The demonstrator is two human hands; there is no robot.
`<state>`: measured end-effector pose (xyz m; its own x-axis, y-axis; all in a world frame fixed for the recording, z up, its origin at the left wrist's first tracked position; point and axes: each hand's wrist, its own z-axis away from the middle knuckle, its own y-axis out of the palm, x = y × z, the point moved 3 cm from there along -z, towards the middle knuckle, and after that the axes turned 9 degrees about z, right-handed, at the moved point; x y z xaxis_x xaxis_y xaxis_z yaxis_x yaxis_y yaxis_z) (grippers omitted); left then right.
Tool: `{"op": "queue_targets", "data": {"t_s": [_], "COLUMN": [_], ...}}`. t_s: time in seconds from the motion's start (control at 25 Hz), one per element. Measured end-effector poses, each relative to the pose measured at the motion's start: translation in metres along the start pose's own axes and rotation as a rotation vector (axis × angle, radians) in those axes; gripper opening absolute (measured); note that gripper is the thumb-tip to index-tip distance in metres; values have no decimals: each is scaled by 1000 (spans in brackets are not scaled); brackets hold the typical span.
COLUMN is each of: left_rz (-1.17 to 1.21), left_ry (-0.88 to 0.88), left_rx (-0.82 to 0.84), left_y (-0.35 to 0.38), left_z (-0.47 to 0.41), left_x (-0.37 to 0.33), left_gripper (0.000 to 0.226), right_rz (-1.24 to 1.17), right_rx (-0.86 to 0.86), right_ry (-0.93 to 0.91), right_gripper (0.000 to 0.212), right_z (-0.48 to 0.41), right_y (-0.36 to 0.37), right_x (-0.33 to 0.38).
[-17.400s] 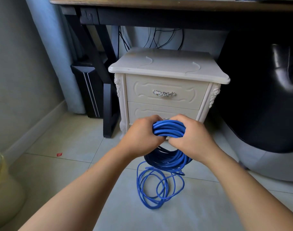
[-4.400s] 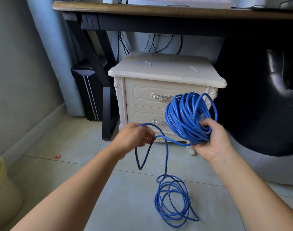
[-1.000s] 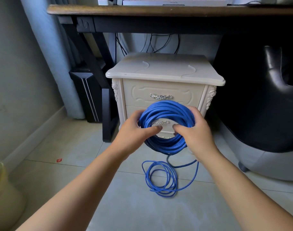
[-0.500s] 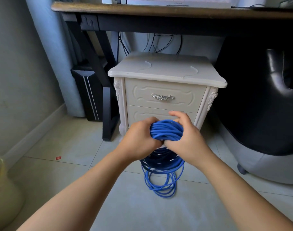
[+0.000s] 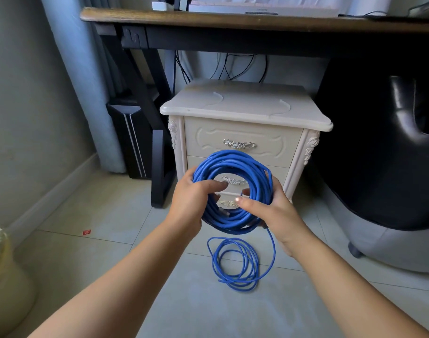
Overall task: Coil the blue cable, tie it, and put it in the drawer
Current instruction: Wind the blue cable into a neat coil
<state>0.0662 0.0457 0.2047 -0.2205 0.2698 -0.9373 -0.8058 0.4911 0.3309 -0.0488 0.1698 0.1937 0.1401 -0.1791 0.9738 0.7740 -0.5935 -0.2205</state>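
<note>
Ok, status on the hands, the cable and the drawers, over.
Left hand and right hand both gripping the blue cable coil. Loose loops on the floor, no tie on yet. Both nightstand drawers shut.

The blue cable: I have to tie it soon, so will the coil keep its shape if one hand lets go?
Probably not for long. The blue cable forms a round, springy-looking ring between the left hand and right hand, so its turns would likely splay. The loose loops lying on the floor suggest limpness in single strands.
</note>
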Motion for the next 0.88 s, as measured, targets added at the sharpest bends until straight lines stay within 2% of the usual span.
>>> {"op": "queue_targets", "data": {"t_s": [0.16,0.28,0.4,0.48,0.56,0.64,0.72,0.8,0.88], "left_rz": [127,206,187,73,-67,-142,-292,-645,-958], "left_ry": [-2,-32,-109,-145,-118,-51,104,302,442], "left_rx": [-59,-56,64,163,248,253,286,430,506], "left_y": [6,11,19,21,21,16,9,12,19], "left_z": [10,17,21,19,15,8,3,8,15], "left_x": [6,10,13,13,7,-2,-11,-14,-4], "left_gripper": [27,26,20,19,30,52,73,80,78], "right_rz": [-161,-276,-307,-309,-269,-83,301,645,841], "right_rx": [-90,-85,-139,-199,-213,-212,-190,-117,-36], "right_ry": [50,88,123,137,118,40,-61,-153,-205], "right_gripper": [60,40,23,23,24,25,26,28,35], "right_z": [-3,-6,-9,-11,-14,-14,-10,-5,3], "right_y": [9,6,-2,-11,-20,-27,-28,-20,-9], "right_x": [-5,-4,-4,-2,3,11,18,23,25]}}
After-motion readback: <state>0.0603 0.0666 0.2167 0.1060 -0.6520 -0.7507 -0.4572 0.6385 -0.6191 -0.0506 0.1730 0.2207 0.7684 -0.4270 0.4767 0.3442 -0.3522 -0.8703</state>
